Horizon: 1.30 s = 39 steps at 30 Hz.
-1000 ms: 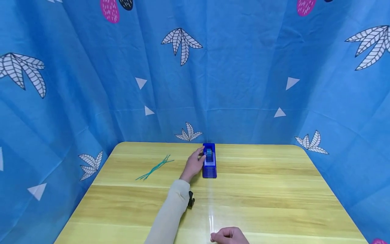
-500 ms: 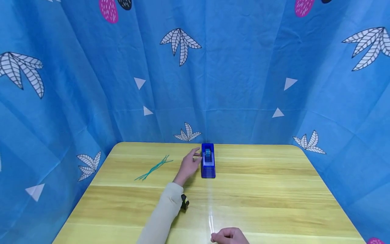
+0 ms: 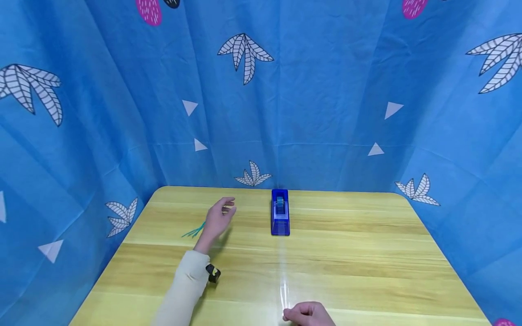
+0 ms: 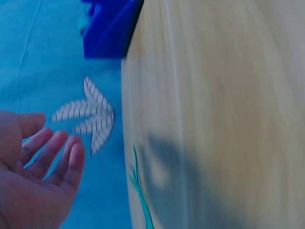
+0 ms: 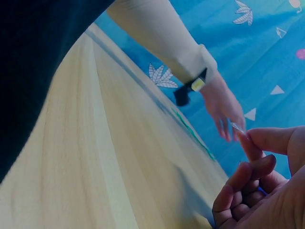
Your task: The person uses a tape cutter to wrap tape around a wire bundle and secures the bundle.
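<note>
My right hand (image 3: 310, 314) pinches the end of a clear strip of tape (image 3: 283, 280) between thumb and forefinger at the front of the table. From there the strip runs back to a blue tape dispenser (image 3: 280, 226) at the table's far edge. Over the left part of the table my left hand (image 3: 219, 218) hovers with fingers loosely bent and nothing in them. Beneath it lie several thin green strands (image 3: 194, 232), partly hidden by the hand in the head view. In the left wrist view the strands (image 4: 142, 202) show at the lower middle, and the dispenser (image 4: 107, 28) at the top.
A pale wooden table (image 3: 359, 262) fills the lower view. Behind it and at both sides hangs a blue patterned curtain (image 3: 318, 99). A small black device (image 3: 213, 273) is worn at my left wrist.
My left hand has left the side of the tape dispenser and moved left, over the green strands. The right hand keeps its pinch on the tape, almost unmoved.
</note>
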Each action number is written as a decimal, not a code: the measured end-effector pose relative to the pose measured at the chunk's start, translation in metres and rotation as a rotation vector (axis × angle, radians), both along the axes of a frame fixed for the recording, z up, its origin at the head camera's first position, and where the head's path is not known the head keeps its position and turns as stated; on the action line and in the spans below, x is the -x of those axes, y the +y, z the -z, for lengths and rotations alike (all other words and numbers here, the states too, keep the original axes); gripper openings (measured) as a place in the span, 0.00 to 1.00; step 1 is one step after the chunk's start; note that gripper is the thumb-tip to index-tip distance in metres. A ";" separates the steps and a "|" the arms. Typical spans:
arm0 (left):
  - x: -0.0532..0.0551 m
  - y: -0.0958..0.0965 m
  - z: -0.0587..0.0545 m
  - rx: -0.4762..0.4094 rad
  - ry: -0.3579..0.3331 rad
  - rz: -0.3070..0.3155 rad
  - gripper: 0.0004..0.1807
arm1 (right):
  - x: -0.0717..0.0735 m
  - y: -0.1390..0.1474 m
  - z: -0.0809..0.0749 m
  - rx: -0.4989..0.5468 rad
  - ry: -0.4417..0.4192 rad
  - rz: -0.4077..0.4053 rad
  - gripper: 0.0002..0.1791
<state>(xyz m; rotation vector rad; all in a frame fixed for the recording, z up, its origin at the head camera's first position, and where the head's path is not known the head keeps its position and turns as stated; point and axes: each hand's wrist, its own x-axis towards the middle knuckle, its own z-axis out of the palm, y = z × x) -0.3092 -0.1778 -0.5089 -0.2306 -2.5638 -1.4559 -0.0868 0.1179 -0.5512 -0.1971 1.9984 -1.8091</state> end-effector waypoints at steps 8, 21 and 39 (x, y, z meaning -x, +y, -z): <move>-0.014 -0.062 0.015 0.064 -0.003 -0.085 0.21 | 0.000 0.001 0.001 0.023 -0.031 0.002 0.26; -0.029 -0.113 0.032 0.107 -0.139 -0.150 0.22 | -0.003 -0.002 0.005 0.115 -0.162 0.019 0.17; -0.022 -0.115 0.035 0.161 -0.187 -0.141 0.16 | -0.002 0.000 0.003 0.119 -0.164 0.018 0.19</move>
